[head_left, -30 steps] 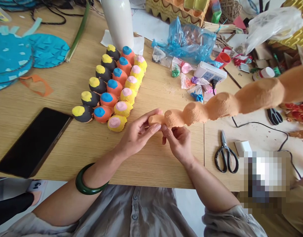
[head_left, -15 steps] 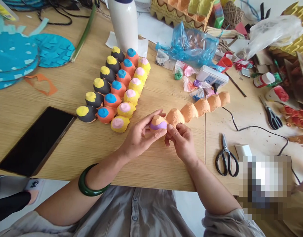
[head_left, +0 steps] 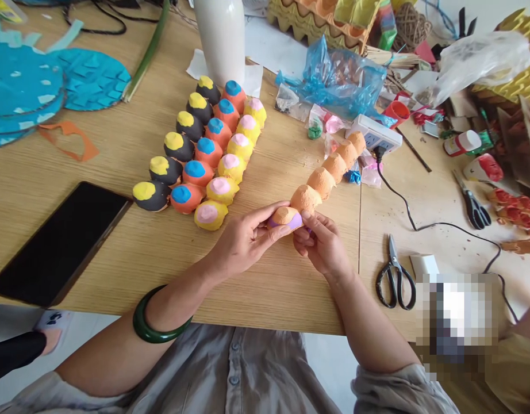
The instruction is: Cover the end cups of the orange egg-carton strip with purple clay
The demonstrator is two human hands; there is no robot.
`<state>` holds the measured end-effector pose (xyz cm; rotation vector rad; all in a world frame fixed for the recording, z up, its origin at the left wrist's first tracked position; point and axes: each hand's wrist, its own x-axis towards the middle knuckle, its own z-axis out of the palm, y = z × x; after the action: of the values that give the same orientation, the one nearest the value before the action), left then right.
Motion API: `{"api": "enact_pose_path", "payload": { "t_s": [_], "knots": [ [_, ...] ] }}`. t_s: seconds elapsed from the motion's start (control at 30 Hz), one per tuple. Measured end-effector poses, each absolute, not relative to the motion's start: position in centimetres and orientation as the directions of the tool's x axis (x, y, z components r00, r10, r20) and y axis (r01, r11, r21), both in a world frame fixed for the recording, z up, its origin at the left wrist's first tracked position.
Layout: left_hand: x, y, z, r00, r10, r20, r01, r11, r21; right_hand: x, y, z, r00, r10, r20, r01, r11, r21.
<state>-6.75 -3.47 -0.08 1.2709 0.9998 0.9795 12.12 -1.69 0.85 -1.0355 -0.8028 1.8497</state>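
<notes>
Working purple material (head_left: 295,222) onto the end cup of a strip of orange cups (head_left: 320,183) looks to be the step in hand. Strip sits mid-frame, slanting from the near cup, held between the hands, up toward the white power strip (head_left: 374,131) at upper right; whether the far end touches it, cannot tell. Left hand (head_left: 245,238): half closed, thumb on the near side of the end cup, fingers curled round its far side. Right hand (head_left: 327,244): closed to a pinch, thumb at the cup's right edge, a bit of purple showing by the fingertips.

Coverage: purple on the lower side of the end cup, its top bare orange; no purple seen on the others. Next move, my reading, calls for a steady left hold while the right thumb thins and spreads the purple along the edge, without creasing the strip.

Left of centre: three rows, black cups with yellow caps (head_left: 176,150), orange cups with blue caps (head_left: 211,158), yellow cups with pink caps (head_left: 233,173).
</notes>
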Motion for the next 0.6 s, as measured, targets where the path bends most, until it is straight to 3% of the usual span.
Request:
{"api": "enact_pose_path", "payload": {
  "t_s": [0.4, 0.6],
  "knots": [
    [-7.4, -3.4, -0.2, 0.345, 0.939, 0.011, 0.004, -0.013, 1.0, 14.1, -0.5, 0.7, -0.471, 0.799, -0.375, -0.364, -0.563, -0.742],
    [-8.0, -3.0, 0.2, 0.396, 0.907, 0.143, 0.048, -0.176, 0.983, 15.1, -0.1, 0.5, -0.573, 0.738, -0.357, -0.34, -0.61, -0.716]
  ]
}}
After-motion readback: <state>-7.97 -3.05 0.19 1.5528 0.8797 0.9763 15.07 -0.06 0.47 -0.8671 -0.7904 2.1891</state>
